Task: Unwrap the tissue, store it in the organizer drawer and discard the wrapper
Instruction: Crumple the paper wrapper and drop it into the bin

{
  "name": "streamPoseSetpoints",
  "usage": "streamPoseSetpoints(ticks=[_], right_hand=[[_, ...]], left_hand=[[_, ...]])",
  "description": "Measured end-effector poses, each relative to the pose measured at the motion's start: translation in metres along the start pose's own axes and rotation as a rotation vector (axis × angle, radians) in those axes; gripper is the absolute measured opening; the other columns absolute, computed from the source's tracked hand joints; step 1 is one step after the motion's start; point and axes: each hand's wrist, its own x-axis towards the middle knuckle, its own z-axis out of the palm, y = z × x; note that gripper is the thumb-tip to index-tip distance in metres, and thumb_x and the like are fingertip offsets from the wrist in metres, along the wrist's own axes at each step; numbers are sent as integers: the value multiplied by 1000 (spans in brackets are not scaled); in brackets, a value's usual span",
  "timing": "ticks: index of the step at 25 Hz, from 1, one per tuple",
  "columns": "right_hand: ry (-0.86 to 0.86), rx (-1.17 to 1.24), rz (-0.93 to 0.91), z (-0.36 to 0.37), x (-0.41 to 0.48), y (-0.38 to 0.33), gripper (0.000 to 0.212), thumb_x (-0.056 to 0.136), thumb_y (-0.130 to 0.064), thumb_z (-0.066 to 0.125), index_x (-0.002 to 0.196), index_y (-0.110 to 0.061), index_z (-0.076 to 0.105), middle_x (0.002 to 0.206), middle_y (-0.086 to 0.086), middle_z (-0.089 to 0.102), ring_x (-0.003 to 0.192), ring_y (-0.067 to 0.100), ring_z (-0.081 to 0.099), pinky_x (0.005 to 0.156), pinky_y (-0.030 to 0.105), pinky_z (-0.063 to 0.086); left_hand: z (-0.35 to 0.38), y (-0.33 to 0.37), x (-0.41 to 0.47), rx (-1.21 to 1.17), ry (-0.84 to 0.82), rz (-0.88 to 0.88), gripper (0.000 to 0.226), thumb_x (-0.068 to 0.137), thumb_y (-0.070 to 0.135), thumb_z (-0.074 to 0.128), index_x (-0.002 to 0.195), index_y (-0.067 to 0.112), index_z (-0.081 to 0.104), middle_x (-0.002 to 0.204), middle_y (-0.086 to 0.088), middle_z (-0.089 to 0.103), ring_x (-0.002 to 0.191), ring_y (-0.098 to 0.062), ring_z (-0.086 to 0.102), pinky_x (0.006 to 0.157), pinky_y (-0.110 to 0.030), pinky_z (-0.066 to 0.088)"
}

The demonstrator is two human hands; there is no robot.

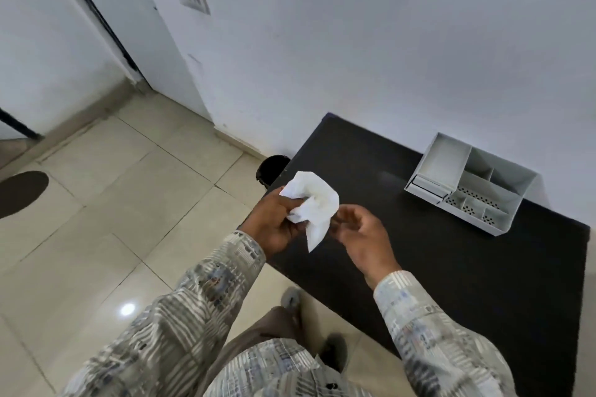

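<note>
**Tissue in hand, drawer and bin not yet reached**

The left hand (pixel 277 222) is clamped on a crumpled white tissue (pixel 311 206), thumb and fingers pinching its near-left edge, holding it in the air over the front-left corner of the black table (pixel 451 284). The right hand (pixel 361 232) sits just beside it, fingers curled toward the tissue's lower tail; it may be pinching something thin & clear, poss. the wrapper, but the view is too soft to tell, so I can't say whether that hand grips anything.

Progress, as a judgement: the tissue looks bare and unfolded, so unwrapping seems done or nearly so. Storing is not done. The white organizer (pixel 471 184) stands well apart at the table's far right, its small drawer (pixel 425 185) on the left side slightly pulled out, nothing visible in it. Discarding also left: a dark round bin (pixel 269 167) on the floor, just beyond the table's left edge.
</note>
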Motion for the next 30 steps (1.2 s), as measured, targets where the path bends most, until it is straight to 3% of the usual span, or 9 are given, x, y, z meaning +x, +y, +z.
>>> streamPoseSetpoints(ticks=[1,3,7,9,13,18,23,27,30], right_hand=[[-41,-89,-73,9,-6,-8,37,84,-31,85,118,-35,72,121,-10,75,119,12,69,99,39,58],[-108,56,-147,31,-11,-28,32,84,-28,86,114,-30,75,111,-7,80,109,9,74,93,29,59],[15,102,-208,73,11,-59,26,84,-29,87,106,-19,78,106,5,80,100,19,78,78,22,61],[107,-81,-230,98,35,-67,30,84,-34,86,109,-20,78,125,5,74,115,22,72,93,31,61],[151,-563,-501,174,69,-85,29,94,-32,76,119,-19,76,150,-2,56,137,16,52,108,33,48],[-29,-611,-558,270,105,-99,44,100,-37,63,144,-34,58,141,-7,56,127,8,55,105,33,53],[205,-826,-546,309,155,-127,41,95,-36,71,136,-31,67,119,-3,64,111,15,58,95,35,55],[299,-413,-326,302,222,-136,19,94,-26,73,111,-30,81,95,-9,79,91,14,71,83,35,58],[323,108,51,295,286,-131,11,91,-24,77,99,-28,84,90,-12,81,91,11,72,85,31,56]], left_hand=[[-3,9,-9,-5,-40,-6,35,102,-8,39,103,6,71,74,-4,76,58,-10,70,51,-21,56],[-13,17,-17,102,-23,7,30,103,-6,41,105,6,69,60,2,68,47,-8,58,41,-19,46],[-40,26,-20,216,-55,118,33,96,-3,58,120,14,73,98,-10,77,84,-25,72,59,-33,61],[-63,38,-14,132,-99,137,27,97,8,68,123,13,73,109,-13,80,94,-30,77,72,-40,65],[-134,80,25,43,75,125,20,96,13,74,111,1,75,107,-26,80,85,-29,79,70,-35,64],[-223,156,87,68,135,78,18,88,1,73,105,-4,75,106,-30,79,79,-30,80,69,-39,67],[-249,205,144,228,39,41,29,89,13,74,110,-6,74,108,-29,79,74,-25,78,68,-33,64],[-244,229,208,187,-171,-115,42,97,44,66,118,9,76,114,-16,82,104,-32,80,94,-45,57],[-246,239,277,212,-83,-167,44,97,53,64,115,14,74,115,-9,83,113,-35,76,100,-51,56]])
